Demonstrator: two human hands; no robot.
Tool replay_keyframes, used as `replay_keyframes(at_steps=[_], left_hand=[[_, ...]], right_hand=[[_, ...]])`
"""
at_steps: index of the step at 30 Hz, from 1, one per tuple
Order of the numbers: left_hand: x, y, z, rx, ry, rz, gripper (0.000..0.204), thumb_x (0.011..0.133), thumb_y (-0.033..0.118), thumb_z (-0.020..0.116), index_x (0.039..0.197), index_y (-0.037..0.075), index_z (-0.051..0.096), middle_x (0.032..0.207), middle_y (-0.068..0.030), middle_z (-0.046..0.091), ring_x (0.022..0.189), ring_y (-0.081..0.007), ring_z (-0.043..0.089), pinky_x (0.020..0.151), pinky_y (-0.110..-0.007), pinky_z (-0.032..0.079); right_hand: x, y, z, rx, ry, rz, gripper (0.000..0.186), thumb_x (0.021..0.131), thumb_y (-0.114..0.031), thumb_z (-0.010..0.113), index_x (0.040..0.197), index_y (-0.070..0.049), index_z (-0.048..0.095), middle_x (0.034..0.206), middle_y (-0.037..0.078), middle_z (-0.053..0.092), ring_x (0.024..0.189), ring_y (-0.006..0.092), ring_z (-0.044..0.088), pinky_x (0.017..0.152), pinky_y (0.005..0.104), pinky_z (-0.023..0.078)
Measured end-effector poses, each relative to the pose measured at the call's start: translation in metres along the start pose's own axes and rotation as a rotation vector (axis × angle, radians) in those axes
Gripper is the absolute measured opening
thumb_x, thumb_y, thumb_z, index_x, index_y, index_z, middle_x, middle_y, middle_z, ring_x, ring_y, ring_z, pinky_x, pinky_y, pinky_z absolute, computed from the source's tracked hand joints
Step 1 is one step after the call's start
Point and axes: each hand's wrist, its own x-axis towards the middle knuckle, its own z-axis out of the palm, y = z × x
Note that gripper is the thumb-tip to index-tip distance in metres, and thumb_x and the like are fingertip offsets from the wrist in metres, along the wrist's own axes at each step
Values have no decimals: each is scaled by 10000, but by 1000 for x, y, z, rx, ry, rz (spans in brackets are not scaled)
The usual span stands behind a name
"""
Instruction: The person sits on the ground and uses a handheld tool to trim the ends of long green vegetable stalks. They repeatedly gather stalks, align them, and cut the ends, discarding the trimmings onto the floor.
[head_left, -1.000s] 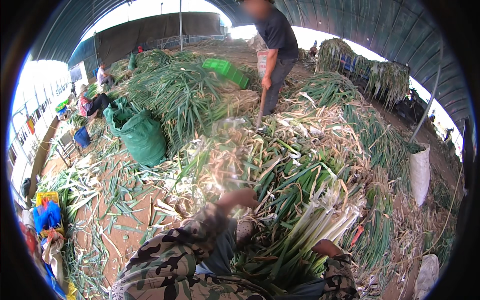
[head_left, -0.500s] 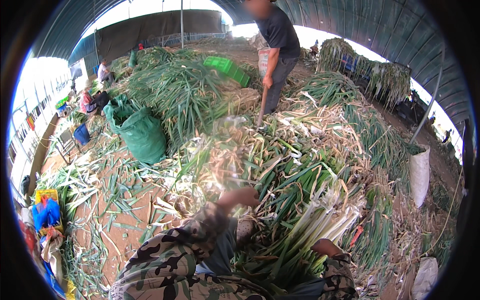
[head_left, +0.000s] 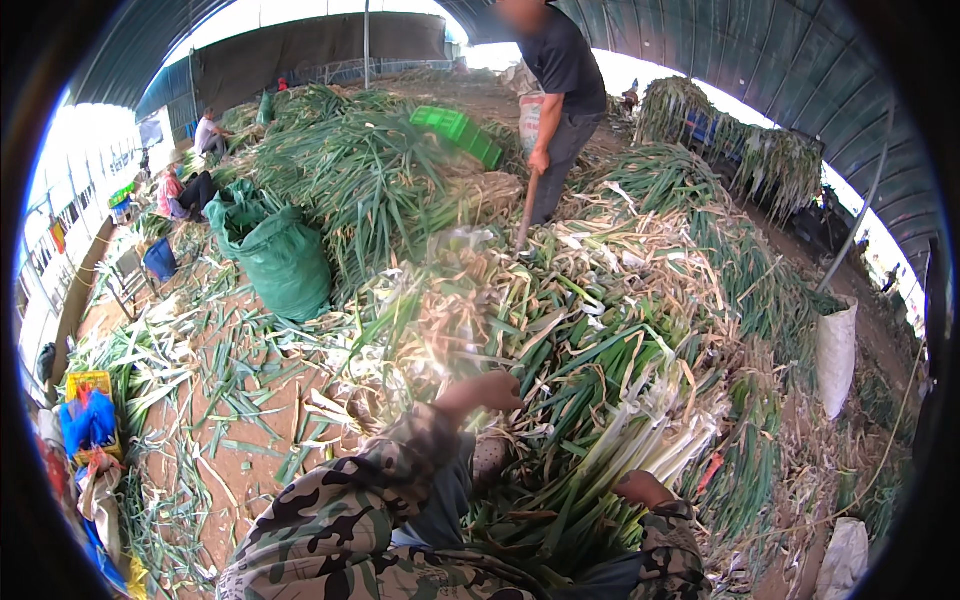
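Observation:
A bundle of long green onions (head_left: 632,430), white stems toward the far right and green leaves toward me, lies across my lap and the heap in front. My right hand (head_left: 643,488) rests against the near right side of this bundle, its fingers curled in among the stalks and partly hidden. Above the left side of the heap, my left hand (head_left: 488,391) reaches out with its fingers bent in; whether anything is in them is hidden. Loose green onions and dry leaves (head_left: 560,330) pile up just beyond both hands.
A person (head_left: 565,90) stands ahead gripping a wooden handle (head_left: 528,210) set into the heap. To the left are a green sack (head_left: 285,265) and a blue bucket (head_left: 160,259). A green crate (head_left: 457,135) lies on the far pile; a white sack (head_left: 837,355) hangs at right.
My right hand has shifted slightly left and up along the bundle. The left hand stays nearly where it was. A seated person at far left has changed posture a little.

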Motion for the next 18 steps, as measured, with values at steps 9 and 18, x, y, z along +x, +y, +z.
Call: replay_keyframes(at_steps=[9,18], left_hand=[[1,42,-8,155,-96,-42,460,824,450,674,943,16,766,872,-203,735,858,-347,717,815,-462,551],[52,8,33,341,1,283,360,825,303,764,1124,107,722,966,-97,704,874,-218,659,834,-410,514]], right_hand=[[-10,-116,-31,-235,293,-80,685,891,-436,725,1333,60,559,1315,287,632,1210,359,645,1010,446,520],[-53,-413,-147,-116,1279,-1150,484,860,-242,781,1213,6,563,924,158,664,719,282,656,614,385,545]])
